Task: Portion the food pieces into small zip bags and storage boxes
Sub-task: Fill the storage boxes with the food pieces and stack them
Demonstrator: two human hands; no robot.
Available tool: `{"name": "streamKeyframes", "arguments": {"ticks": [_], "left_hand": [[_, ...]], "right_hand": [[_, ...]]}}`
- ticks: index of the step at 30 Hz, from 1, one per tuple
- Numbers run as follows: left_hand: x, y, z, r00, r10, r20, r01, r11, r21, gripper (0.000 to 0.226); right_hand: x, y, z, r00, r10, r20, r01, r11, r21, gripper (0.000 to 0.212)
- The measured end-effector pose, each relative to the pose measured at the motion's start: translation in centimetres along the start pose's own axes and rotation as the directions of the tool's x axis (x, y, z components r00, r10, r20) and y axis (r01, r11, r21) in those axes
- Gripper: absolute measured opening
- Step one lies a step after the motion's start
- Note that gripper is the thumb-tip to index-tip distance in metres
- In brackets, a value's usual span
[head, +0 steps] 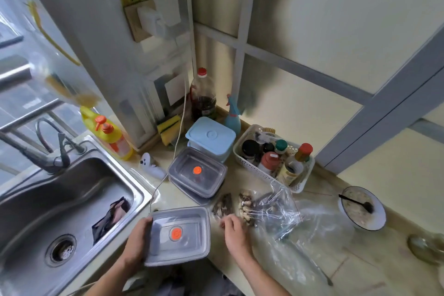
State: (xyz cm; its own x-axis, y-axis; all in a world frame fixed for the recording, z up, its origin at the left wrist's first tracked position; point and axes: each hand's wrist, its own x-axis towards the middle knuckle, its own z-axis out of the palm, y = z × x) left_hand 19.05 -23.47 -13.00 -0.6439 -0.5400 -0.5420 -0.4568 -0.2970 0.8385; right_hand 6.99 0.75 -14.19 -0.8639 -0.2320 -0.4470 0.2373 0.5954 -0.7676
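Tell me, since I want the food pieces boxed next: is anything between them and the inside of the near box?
Yes. The near box, gripped at its left edge by the left hand, has its lid on. The food pieces lie just right of it in a clear bag, under the right hand.

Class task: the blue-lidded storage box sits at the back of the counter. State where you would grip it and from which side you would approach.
Grip the blue-lidded box by its two short sides just under the lid rim, coming from above and the front. The bottle behind it, the white basket at its right and the clear box in front crowd lower approaches.
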Motion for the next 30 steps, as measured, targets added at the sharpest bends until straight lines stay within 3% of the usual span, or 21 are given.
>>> {"name": "streamKeyframes", "arguments": {"ticks": [1,3,5,7,11,14,16,18,22,26,30], "left_hand": [[-0.3,-0.6,-0.4,1.000,0.015,-0.007,-0.014,0.997,0.076,0.052],[1.1,-4.1,-2.3,0.999,-0.028,-0.039,0.032,0.993,0.110,0.064],[2.0,-6.0,-3.7,0.995,-0.085,-0.050,0.089,0.992,0.090,0.059],[1.6,-5.8,-3.5,0.998,-0.044,-0.051,0.051,0.990,0.132,0.065],[0.1,-3.1,-1.1,0.993,0.047,-0.107,-0.023,0.975,0.220,0.062],[-0.6,-2.0,1.0,0.998,0.042,-0.054,-0.028,0.972,0.234,0.057],[-0.2,-2.3,2.4,0.999,-0.039,-0.009,0.040,0.964,0.264,0.048],[0.6,-3.0,3.7,0.992,-0.114,0.049,0.095,0.955,0.281,0.037],[2.3,-4.4,6.1,0.993,-0.109,0.054,0.087,0.946,0.312,0.040],[1.7,-2.1,8.2,0.995,0.095,0.030,-0.097,0.868,0.487,0.031],[2.9,-1.9,8.3,0.981,0.154,0.114,-0.191,0.842,0.504,0.036]], "right_hand": [[0.7,1.1,-0.2,0.989,-0.150,-0.006,0.146,0.970,-0.194,0.021],[1.7,2.6,-0.4,0.920,-0.327,0.217,0.391,0.813,-0.431,0.022],[2.0,3.1,-0.5,0.841,-0.306,0.447,0.519,0.691,-0.504,0.033],[2.3,3.2,-0.5,0.814,-0.304,0.495,0.563,0.624,-0.542,0.036],[3.0,3.7,-1.0,0.870,-0.309,0.385,0.489,0.638,-0.594,0.064],[3.7,4.2,-1.7,0.914,-0.391,0.105,0.389,0.777,-0.495,0.056],[4.2,4.3,-2.5,0.928,-0.362,-0.090,0.305,0.874,-0.378,0.050],[4.5,3.9,-3.4,0.931,-0.321,-0.173,0.250,0.908,-0.337,0.047],[3.8,3.7,-5.0,0.918,-0.360,-0.164,0.271,0.874,-0.405,0.046],[2.1,4.1,-4.7,0.847,-0.498,-0.185,0.339,0.775,-0.534,0.031],[0.5,3.0,-1.8,0.788,-0.615,0.013,0.536,0.677,-0.504,0.019]]}}
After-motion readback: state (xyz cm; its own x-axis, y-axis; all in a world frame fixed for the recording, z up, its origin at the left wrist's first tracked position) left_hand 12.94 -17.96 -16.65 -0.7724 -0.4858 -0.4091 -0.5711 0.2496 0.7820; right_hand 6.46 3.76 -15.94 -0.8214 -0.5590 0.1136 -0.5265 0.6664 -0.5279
